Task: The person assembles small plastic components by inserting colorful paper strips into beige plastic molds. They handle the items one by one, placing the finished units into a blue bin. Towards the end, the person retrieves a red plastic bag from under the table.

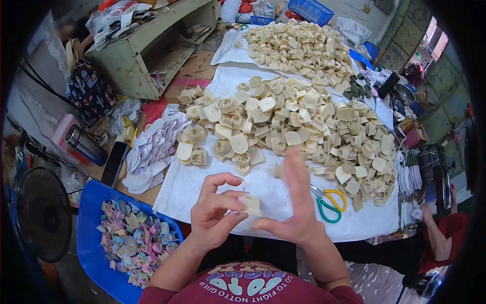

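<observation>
Between the thumb and fingers of my left hand (215, 215) is a small cream plastic shoe heel (251, 204), with a bit of pink at its edge. My right hand (298, 215) hovers just right of it, thumb and fingers apart, slightly blurred and holding nothing. Beyond both hands, a large heap of cream heels (267, 104) covers much of the white-sheeted table (174, 190). Scissors (328, 203) with green and yellow handles lie beside my right hand.
At my left stands a blue tub (87, 223) of heels covered in coloured material. Behind it are overlapping white cut pieces (152, 147), a phone (115, 163), a flask (86, 144) and a fan (43, 215). More heels (304, 50) lie farther back. Another person (440, 238) is at the right.
</observation>
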A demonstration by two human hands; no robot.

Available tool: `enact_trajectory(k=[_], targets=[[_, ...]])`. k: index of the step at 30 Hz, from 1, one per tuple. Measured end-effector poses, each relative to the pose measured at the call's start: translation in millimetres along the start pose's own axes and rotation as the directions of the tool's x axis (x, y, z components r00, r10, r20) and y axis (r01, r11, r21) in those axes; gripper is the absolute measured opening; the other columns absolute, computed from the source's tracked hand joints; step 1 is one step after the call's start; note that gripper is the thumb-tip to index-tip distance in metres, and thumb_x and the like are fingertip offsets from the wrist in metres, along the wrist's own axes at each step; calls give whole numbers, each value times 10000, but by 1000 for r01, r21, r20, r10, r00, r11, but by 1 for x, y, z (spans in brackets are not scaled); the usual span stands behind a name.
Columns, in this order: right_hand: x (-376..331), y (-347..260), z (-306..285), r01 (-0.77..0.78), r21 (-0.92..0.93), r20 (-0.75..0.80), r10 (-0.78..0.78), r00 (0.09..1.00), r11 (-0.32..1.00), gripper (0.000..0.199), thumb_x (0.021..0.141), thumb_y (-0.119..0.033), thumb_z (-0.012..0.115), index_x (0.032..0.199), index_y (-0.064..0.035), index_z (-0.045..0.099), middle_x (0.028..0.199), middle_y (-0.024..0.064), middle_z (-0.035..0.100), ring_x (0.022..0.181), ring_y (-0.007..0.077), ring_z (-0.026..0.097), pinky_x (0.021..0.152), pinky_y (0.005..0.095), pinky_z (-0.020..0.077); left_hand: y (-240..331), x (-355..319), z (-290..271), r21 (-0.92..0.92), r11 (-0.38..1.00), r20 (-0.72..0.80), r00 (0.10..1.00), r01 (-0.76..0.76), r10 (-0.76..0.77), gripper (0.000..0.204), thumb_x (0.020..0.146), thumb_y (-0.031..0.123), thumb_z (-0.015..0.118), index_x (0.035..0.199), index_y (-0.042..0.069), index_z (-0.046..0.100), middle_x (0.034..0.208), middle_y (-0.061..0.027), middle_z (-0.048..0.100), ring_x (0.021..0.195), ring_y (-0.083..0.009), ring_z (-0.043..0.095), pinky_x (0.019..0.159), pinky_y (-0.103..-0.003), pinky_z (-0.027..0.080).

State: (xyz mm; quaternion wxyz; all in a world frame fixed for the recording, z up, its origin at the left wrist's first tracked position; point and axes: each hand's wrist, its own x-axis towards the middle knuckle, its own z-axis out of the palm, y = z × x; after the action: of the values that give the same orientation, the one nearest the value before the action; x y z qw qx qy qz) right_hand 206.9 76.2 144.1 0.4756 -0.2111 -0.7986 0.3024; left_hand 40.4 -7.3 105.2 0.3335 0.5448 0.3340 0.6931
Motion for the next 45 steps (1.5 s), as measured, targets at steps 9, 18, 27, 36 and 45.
enact_trajectory(k=[9, 18, 27, 36, 45], targets=[[-28, 9, 3, -489, 822, 301, 505, 809, 293, 245, 926, -76, 600, 1117, 72, 640, 1127, 199, 663, 1080, 256, 623, 1008, 381, 428, -1, 1, 4, 229, 941, 113, 967, -251, 230, 338, 712, -162, 643, 991, 28, 633, 1253, -216, 442, 1103, -318, 589, 889, -377, 538], [-28, -11, 11, -618, 583, 211, 637, 742, 527, 312, 937, -95, 601, 1210, 56, 604, 1188, 176, 640, 1079, 153, 595, 941, 272, 456, -20, 1, 10, 491, 831, 75, 963, -262, 259, 357, 666, -170, 635, 974, 10, 624, 1139, -217, 515, 986, -317, 599, 803, -348, 541], [-35, 6, 32, -395, 516, -22, 472, 881, 760, 250, 848, -3, 683, 1091, 20, 630, 1114, 139, 658, 996, 195, 649, 831, 292, 525, -21, 2, 18, 509, 849, -64, 978, -140, 199, 322, 751, -151, 634, 999, 43, 567, 1142, -199, 519, 964, -252, 610, 811, -336, 542], [-25, 30, 22, -452, 577, 224, 400, 889, 680, 187, 803, -15, 695, 981, -12, 636, 1178, 140, 594, 1120, 248, 559, 928, 364, 451, -23, 2, 23, 31, 979, -213, 958, 202, -191, 176, 833, -63, 636, 979, 19, 583, 1093, -133, 550, 932, -174, 608, 744, -281, 542], [-18, 40, 13, 3, -57, 48, 0, 999, 998, 125, 778, -18, 698, 895, -49, 669, 963, 92, 668, 1074, 288, 582, 940, 403, 440, -28, -1, 22, -175, 903, -137, 898, 393, -417, 167, 866, -25, 645, 1016, 9, 579, 1081, -58, 536, 862, -93, 588, 675, -215, 519]])
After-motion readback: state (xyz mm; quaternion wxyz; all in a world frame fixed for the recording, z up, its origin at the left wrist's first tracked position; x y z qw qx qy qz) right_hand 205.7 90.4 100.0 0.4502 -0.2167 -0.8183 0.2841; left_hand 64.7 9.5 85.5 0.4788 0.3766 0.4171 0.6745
